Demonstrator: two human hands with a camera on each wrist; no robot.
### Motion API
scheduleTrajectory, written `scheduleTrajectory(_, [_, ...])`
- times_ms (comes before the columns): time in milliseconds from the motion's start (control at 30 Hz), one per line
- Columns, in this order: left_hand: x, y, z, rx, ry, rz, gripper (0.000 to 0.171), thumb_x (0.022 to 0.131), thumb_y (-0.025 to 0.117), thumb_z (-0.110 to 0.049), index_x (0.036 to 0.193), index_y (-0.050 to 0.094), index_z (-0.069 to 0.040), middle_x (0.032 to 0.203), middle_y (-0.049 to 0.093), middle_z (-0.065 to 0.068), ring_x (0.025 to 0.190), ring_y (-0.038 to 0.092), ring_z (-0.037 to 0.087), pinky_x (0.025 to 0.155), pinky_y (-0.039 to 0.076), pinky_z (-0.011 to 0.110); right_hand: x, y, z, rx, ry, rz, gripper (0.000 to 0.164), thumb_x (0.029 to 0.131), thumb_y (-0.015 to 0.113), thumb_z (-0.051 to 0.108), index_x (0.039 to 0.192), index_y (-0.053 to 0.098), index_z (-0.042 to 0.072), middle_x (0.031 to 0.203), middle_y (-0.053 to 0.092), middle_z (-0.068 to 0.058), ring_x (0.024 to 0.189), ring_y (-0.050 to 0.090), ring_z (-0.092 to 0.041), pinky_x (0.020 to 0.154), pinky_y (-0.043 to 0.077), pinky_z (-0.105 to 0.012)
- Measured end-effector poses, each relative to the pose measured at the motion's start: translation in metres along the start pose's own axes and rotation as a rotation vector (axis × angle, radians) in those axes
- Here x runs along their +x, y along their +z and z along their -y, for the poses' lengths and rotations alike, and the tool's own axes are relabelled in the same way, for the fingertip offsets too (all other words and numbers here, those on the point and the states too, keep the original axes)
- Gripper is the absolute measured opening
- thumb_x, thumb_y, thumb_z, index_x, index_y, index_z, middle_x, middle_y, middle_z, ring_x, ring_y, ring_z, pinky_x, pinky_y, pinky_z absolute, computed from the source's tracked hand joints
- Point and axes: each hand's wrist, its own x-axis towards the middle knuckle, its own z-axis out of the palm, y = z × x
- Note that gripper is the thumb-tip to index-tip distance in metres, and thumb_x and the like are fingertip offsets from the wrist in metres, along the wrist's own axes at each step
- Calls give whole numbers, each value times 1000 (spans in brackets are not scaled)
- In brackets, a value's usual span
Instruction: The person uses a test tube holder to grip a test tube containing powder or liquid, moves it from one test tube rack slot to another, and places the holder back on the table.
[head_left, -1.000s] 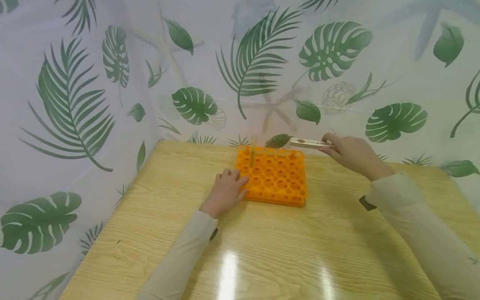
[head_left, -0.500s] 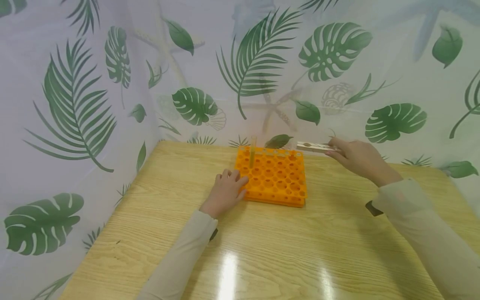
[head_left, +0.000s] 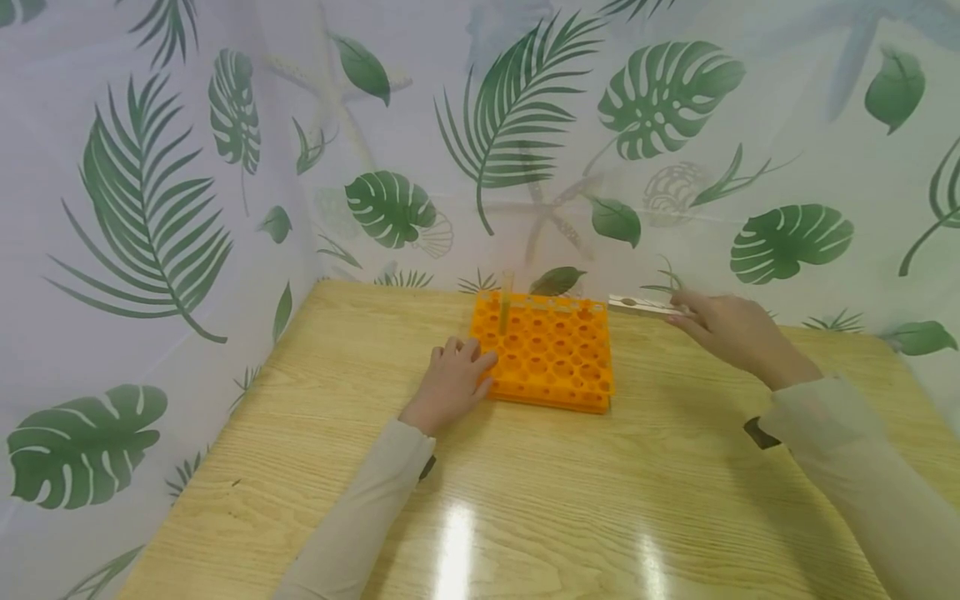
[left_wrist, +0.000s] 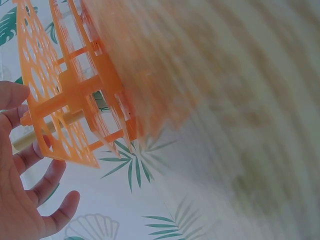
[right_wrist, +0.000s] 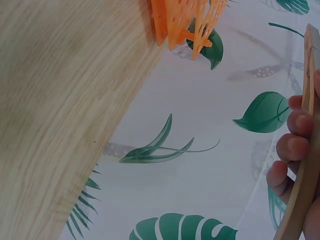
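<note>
An orange test tube rack point(head_left: 551, 346) stands on the table, full of round holes. In its left part a glass test tube point(head_left: 506, 304) with yellowish liquid stands upright. My left hand point(head_left: 453, 383) holds the rack's left edge; in the left wrist view its fingers point(left_wrist: 52, 180) curl at the rack's end, thumb against it. To the right of the rack, my right hand point(head_left: 723, 329) grips a wooden test tube clamp point(head_left: 641, 305), its tip pointing left at the rack's back right corner. The right wrist view shows the curled fingers point(right_wrist: 295, 145) along the clamp's wooden handle.
The wood-grain table point(head_left: 360, 517) runs to a white leaf-print cloth point(head_left: 525, 125) hanging behind and at the left. A dark band point(head_left: 761, 433) shows under the right sleeve.
My right hand has moved rightward and slightly down with the clamp, away from the rack. The left hand, the rack and the test tube have stayed in place.
</note>
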Motion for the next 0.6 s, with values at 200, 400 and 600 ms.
scheduleTrajectory(200, [-1, -2, -1, 2, 4, 0, 18, 95, 53, -32, 107, 49, -19, 97, 47, 5, 91, 42, 26, 72, 33, 37, -10, 6, -6, 27, 12, 21, 33, 97, 49, 32, 117, 54, 6, 96, 70, -22, 81, 67, -38, 68, 49, -53])
scheduleTrajectory(400, [-1, -1, -1, 4, 9, -10, 18, 95, 54, -32, 107, 50, -19, 98, 48, 5, 92, 43, 26, 72, 34, 37, -20, 13, -12, 31, 38, 52, 40, 98, 46, 34, 123, 53, 4, 100, 69, -23, 83, 67, -39, 73, 48, -55])
scheduleTrajectory(600, [0, -1, 0, 4, -3, 3, 19, 96, 52, -33, 109, 49, -20, 99, 48, 4, 92, 42, 25, 73, 34, 37, -29, 19, -18, 23, 32, 32, 34, 98, 48, 33, 117, 56, 5, 99, 69, -21, 83, 67, -36, 71, 49, -53])
